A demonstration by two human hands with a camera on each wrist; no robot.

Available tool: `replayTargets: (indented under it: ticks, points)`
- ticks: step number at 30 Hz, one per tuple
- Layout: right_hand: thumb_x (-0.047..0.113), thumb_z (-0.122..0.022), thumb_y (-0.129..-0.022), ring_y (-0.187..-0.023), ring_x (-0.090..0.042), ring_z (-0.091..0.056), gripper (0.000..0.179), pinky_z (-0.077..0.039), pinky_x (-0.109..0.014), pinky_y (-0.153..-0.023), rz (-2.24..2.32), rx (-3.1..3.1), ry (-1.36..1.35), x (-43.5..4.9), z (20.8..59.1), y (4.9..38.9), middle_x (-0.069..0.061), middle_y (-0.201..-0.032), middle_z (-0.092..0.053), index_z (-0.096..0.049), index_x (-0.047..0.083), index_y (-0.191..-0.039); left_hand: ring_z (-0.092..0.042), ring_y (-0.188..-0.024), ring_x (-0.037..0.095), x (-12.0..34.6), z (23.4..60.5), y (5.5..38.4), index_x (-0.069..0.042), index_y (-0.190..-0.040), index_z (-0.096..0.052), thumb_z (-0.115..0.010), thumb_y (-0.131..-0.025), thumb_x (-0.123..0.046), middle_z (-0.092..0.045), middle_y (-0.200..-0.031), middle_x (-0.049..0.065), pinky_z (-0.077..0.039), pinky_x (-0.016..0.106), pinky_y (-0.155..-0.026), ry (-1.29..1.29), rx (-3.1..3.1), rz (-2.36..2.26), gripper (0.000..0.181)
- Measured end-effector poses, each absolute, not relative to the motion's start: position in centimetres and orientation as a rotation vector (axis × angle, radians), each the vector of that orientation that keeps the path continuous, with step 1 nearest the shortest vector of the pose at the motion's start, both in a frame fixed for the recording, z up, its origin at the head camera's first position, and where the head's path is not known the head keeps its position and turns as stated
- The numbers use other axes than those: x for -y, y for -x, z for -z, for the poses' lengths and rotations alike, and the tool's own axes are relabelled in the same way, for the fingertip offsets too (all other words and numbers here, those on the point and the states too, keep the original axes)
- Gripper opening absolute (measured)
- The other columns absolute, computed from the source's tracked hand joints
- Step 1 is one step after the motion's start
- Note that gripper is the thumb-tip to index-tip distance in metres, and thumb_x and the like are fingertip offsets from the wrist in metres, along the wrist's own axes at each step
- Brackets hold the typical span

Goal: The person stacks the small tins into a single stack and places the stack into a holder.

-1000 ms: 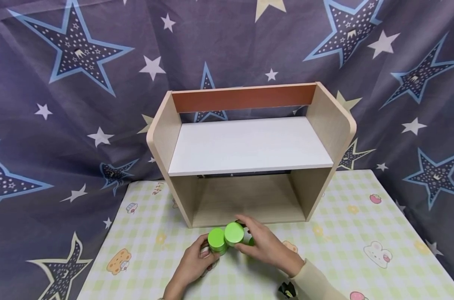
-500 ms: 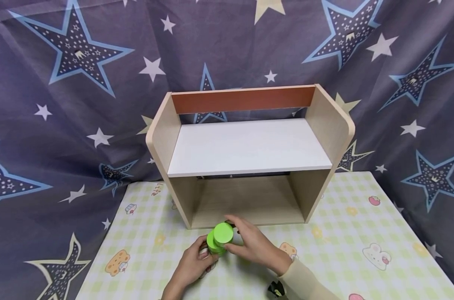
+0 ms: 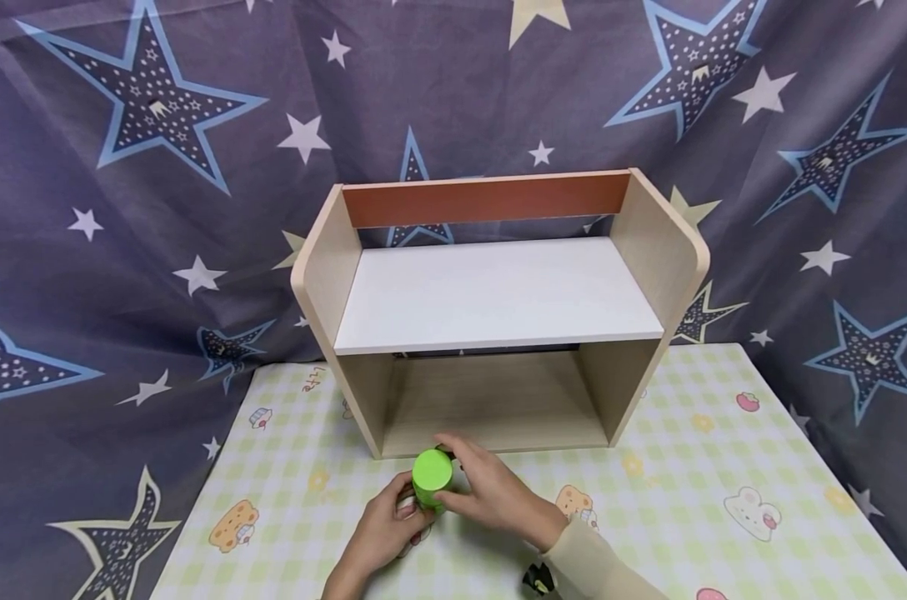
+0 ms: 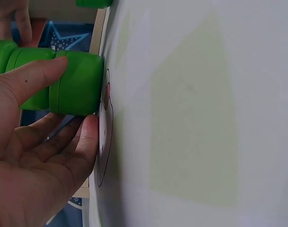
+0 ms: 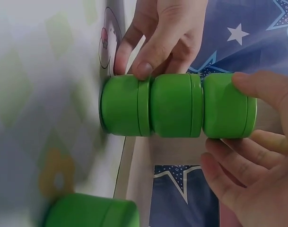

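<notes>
Stack of three green jars (image 5: 174, 108) stands upright on the cloth (image 3: 648, 542), just on the near side of the shelf (image 3: 491, 296), left of its middle. The left hand (image 3: 382, 527) pinches the bottom jar (image 5: 121, 108) between thumb and fingers; the right hand (image 3: 498, 496) pinches the top jar (image 5: 226, 106) the same way. A fourth jar (image 5: 94, 213) stands near, to the right, blocked from the head view by the right hand. The shelf bars the far side, with a starry curtain (image 3: 438, 67) beyond.

The word "Life" (image 3: 313, 379) stands on the tablecloth (image 3: 663, 533).
</notes>
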State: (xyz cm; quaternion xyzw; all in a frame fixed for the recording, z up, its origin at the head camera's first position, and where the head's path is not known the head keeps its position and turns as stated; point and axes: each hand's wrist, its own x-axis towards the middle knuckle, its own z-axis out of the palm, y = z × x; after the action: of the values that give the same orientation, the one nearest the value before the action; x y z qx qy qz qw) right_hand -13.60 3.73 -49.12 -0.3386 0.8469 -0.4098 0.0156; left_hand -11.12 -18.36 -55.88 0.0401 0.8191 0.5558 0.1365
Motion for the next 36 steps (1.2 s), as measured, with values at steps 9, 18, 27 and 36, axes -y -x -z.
replayTargets:
  ticks: [9, 18, 27, 36]
  points:
    - [0.027, -0.076, -0.092, -0.125, -0.018, -0.054, 0.072, -0.05, -0.035, -0.098, 1.261, -2.648, 1.035, -3.32, 49.16, 13.62, -0.007, -0.144, -0.051, -0.037, 0.012, -0.151, -0.068, -0.07, 0.018, 18.42, 55.87, 11.09, -0.013, -0.144, -0.05, -0.076, -0.09, -0.041, -0.06, -0.134, 0.013, -0.048, 0.044, -0.089, -0.13, -2.428, -1.557, 0.066]
    - [0.026, -0.076, -0.093, -0.128, -0.018, -0.052, 0.072, -0.048, -0.038, -0.102, 1.268, -2.66, 1.062, -3.18, 49.43, 13.76, -0.009, -0.143, -0.051, -0.036, 0.012, -0.151, -0.067, -0.089, 0.016, 18.43, 55.88, 11.05, -0.015, -0.144, -0.051, -0.076, -0.089, -0.042, -0.061, -0.133, 0.01, -0.049, 0.049, -0.092, -0.128, -2.47, -1.524, 0.066]
    - [0.027, -0.075, -0.093, -0.129, -0.019, -0.051, 0.071, -0.048, -0.039, -0.102, 1.252, -2.674, 1.053, -3.05, 49.42, 13.61, -0.006, -0.143, -0.051, -0.037, 0.013, -0.151, -0.066, -0.075, 0.015, 18.45, 55.86, 11.03, -0.017, -0.142, -0.052, -0.076, -0.089, -0.043, -0.063, -0.129, 0.009, -0.048, 0.047, -0.089, -0.132, -2.475, -1.518, 0.064]
    - [0.025, -0.075, -0.093, -0.122, -0.018, -0.056, 0.074, -0.051, -0.035, -0.098, 1.28, -2.659, 1.067, -3.65, 49.34, 13.39, -0.005, -0.142, -0.052, -0.034, 0.014, -0.153, -0.067, -0.077, 0.015, 18.53, 55.82, 10.98, -0.015, -0.142, -0.053, -0.076, -0.089, -0.044, -0.062, -0.131, 0.011, -0.048, 0.048, -0.089, -0.135, -2.471, -1.527, 0.065]
